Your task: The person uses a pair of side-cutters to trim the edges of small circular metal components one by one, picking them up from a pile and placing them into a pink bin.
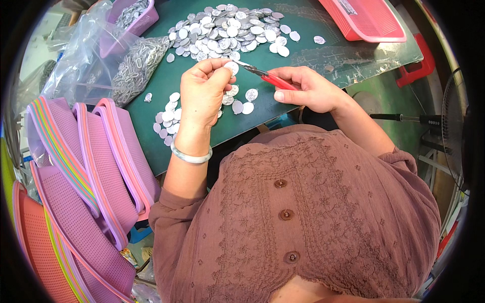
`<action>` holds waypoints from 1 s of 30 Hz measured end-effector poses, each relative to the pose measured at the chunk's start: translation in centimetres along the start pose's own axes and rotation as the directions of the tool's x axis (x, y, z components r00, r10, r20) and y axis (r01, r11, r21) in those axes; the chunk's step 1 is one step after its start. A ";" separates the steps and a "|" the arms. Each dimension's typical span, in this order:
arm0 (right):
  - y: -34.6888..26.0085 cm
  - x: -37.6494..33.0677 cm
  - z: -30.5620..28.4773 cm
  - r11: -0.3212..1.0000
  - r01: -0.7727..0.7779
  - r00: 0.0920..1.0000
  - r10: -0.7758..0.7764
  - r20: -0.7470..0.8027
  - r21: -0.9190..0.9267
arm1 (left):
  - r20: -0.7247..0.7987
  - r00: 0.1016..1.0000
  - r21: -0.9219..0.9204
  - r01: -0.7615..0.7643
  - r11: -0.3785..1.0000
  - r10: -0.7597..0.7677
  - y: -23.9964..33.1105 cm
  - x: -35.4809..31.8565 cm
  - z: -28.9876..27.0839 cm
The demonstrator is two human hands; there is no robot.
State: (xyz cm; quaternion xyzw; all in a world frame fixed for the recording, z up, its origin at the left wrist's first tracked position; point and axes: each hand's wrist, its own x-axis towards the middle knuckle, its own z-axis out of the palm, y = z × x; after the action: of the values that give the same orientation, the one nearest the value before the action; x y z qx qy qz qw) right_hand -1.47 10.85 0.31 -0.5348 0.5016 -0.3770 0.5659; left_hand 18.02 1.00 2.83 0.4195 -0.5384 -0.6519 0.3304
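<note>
A small silver oval tag [232, 66] sits pinched at the fingertips of the left hand [203, 91], held just above the green tabletop [166, 141]. The tip of the red-handled pliers [265, 77] meets the tag from the right, so the tag lies between the two hands, nearer the left. The right hand [308, 90] is closed around the red handles of the pliers, thumb laid along them. The left hand is curled shut on the tag, with a pale bangle [191, 155] on its wrist.

Just under the hands a few loose oval tags [242, 103] lie flat on the tabletop, and a second small cluster of tags [166, 118] lies to the left of the left wrist. Farther away, toward the top, a large heap of silver tags [227, 28] spreads across the tabletop. Left of it a clear plastic bag [86, 55] holds small metal rings [139, 63], beside a purple basket [139, 17]. A red basket [366, 20] stands at the upper right. Stacked purple mesh baskets [96, 171] lean at the person's left.
</note>
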 end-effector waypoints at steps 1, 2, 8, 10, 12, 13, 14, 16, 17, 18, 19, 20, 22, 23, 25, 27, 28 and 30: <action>-0.1 0.0 0.0 1.000 -0.005 1.000 0.005 0.005 0.000 | -0.002 1.000 -0.003 0.002 1.000 -0.002 0.0 0.0 0.0; -0.3 -0.1 0.0 1.000 -0.010 1.000 0.010 0.010 0.000 | -0.004 1.000 -0.005 0.003 1.000 -0.003 0.0 0.0 0.0; -0.4 0.0 0.0 1.000 -0.025 0.999 0.025 0.020 0.001 | 0.014 1.000 -0.001 0.004 1.000 -0.004 -0.2 0.1 -0.2; -0.4 0.0 -0.1 1.000 -0.020 1.000 0.020 0.022 0.000 | 0.024 1.000 -0.005 -0.007 1.000 0.007 -0.3 0.1 -0.3; -0.2 0.0 -0.2 1.000 -0.002 1.000 0.002 0.024 -0.001 | 0.039 0.999 -0.018 -0.026 1.000 0.027 -0.4 0.0 -0.3; -0.1 0.0 -0.4 0.998 -0.039 0.999 0.036 0.038 0.053 | 0.045 0.998 -0.030 -0.033 0.999 0.034 -0.5 0.1 -0.3; 0.0 0.0 -0.5 0.991 -0.075 0.996 0.070 0.056 0.107 | 0.050 0.998 -0.043 -0.040 0.998 0.042 -0.7 0.1 -0.4; 0.0 -0.1 -0.5 0.974 -0.113 0.992 0.099 0.079 0.198 | 0.060 0.996 -0.075 -0.054 0.996 0.058 -1.0 0.1 -0.4; -0.1 -0.1 -0.4 0.965 -0.114 0.992 0.096 0.084 0.236 | 0.064 0.996 -0.095 -0.060 0.994 0.067 -1.2 0.0 -0.4; -0.1 -0.1 -0.4 0.955 -0.115 0.992 0.093 0.089 0.274 | 0.067 0.995 -0.114 -0.067 0.991 0.075 -1.3 0.0 -0.4; -0.1 -0.1 -0.4 0.954 -0.121 0.991 0.099 0.093 0.274 | 0.060 0.995 -0.133 -0.066 0.989 0.075 -1.3 -0.1 -0.3; 0.0 -0.1 -0.5 0.953 -0.127 0.990 0.104 0.097 0.274 | 0.053 0.996 -0.151 -0.066 0.986 0.075 -1.4 -0.1 -0.2; 0.0 -0.1 -0.6 0.955 -0.129 0.990 0.107 0.096 0.267 | 0.042 0.996 -0.171 -0.065 0.983 0.073 -1.5 -0.1 -0.1; 0.0 0.0 -0.6 0.957 -0.124 0.990 0.103 0.093 0.261 | 0.039 0.997 -0.172 -0.064 0.983 0.072 -1.6 -0.1 -0.2; 0.1 0.1 -0.6 0.953 -0.122 0.991 0.103 0.082 0.276 | 0.025 0.998 -0.173 -0.049 0.984 0.054 -1.8 -0.1 -0.2; 0.3 0.2 -0.7 0.939 -0.123 0.992 0.108 0.067 0.320 | 0.007 1.000 -0.174 -0.023 0.984 0.025 -2.0 -0.1 -0.2; 0.3 0.2 -0.7 0.940 -0.123 0.992 0.108 0.065 0.318 | 0.004 1.000 -0.184 -0.017 0.983 0.018 -2.0 -0.1 -0.3; 0.2 0.1 -0.7 0.940 -0.125 0.992 0.112 0.061 0.317 | -0.002 1.000 -0.206 -0.003 0.979 0.002 -2.1 -0.1 -0.4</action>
State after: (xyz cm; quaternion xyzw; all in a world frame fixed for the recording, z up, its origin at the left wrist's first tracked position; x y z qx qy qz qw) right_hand -2.12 10.62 0.13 -0.4127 0.4530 -0.4072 0.6773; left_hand 18.53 1.36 0.73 0.3830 -0.4682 -0.7033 0.3734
